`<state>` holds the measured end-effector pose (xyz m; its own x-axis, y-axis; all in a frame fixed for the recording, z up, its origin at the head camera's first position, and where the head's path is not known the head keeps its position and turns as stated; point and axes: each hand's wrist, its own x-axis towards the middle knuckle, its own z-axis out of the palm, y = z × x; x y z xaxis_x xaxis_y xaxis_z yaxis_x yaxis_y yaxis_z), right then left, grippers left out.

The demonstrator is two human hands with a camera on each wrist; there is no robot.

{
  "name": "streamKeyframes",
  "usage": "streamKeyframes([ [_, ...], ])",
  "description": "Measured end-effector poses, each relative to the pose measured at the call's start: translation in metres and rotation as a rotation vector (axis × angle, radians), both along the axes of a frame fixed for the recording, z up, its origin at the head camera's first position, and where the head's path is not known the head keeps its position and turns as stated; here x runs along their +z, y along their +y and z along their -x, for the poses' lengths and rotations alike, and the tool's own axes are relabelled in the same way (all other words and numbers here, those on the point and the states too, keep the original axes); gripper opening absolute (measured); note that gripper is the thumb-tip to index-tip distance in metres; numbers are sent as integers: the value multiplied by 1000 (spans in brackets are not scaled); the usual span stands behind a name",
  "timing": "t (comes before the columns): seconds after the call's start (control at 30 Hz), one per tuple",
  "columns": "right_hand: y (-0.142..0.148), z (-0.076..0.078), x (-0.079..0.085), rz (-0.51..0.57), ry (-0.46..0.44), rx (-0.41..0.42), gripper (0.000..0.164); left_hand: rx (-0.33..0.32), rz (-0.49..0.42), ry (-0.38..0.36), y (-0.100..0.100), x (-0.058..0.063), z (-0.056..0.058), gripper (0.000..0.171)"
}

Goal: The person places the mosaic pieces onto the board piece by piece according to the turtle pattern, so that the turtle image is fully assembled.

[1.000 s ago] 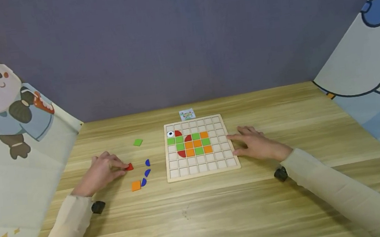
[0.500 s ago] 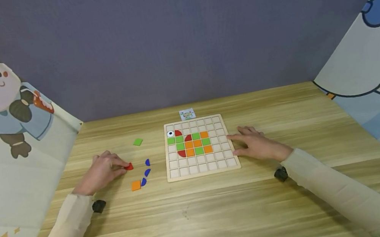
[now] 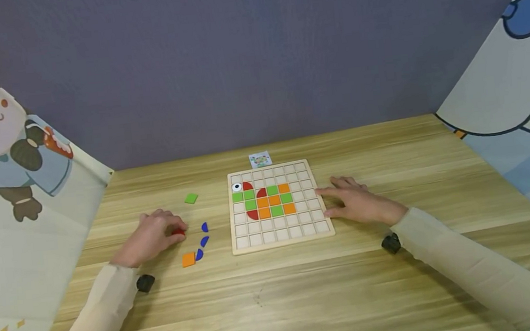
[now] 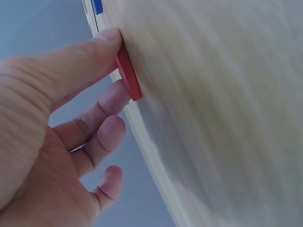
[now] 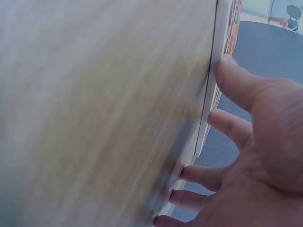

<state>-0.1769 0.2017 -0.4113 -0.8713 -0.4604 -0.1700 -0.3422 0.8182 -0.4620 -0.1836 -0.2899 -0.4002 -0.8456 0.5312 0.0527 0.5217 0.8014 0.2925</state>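
My left hand [image 3: 151,236] pinches a red tile [image 4: 128,75] between thumb and fingers, at the table's surface left of the board. In the head view the fingers cover most of that tile. Several loose tiles lie by the hand: blue half-round tiles [image 3: 204,241], an orange square tile [image 3: 188,259] and a green square tile [image 3: 191,198]. The wooden grid board [image 3: 281,237] bears a pattern of green, orange and red tiles and a white eye tile [image 3: 236,187]. My right hand [image 3: 355,200], fingers spread, touches the board's right edge with thumb and index finger.
A small picture card [image 3: 260,159] lies just behind the board. The wood-grain table [image 3: 306,294] ends at a dark grey panel [image 3: 255,65] at the back. Panels with cartoon figures stand at both sides.
My left hand has shifted slightly right, and its fingers have closed over the red tile, which shows less in the head view. The right hand and the board keep their places.
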Motion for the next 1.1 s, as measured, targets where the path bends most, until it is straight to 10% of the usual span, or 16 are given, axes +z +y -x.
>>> streamKeyframes([
  [0.6, 0, -1, 0, -2, 18, 5, 63, -65, -24, 134, 11, 6, 3, 12],
  [1.1, -1, 0, 1, -14, 9, 2, 62, -173, -77, 154, 70, 21, 23, 11],
])
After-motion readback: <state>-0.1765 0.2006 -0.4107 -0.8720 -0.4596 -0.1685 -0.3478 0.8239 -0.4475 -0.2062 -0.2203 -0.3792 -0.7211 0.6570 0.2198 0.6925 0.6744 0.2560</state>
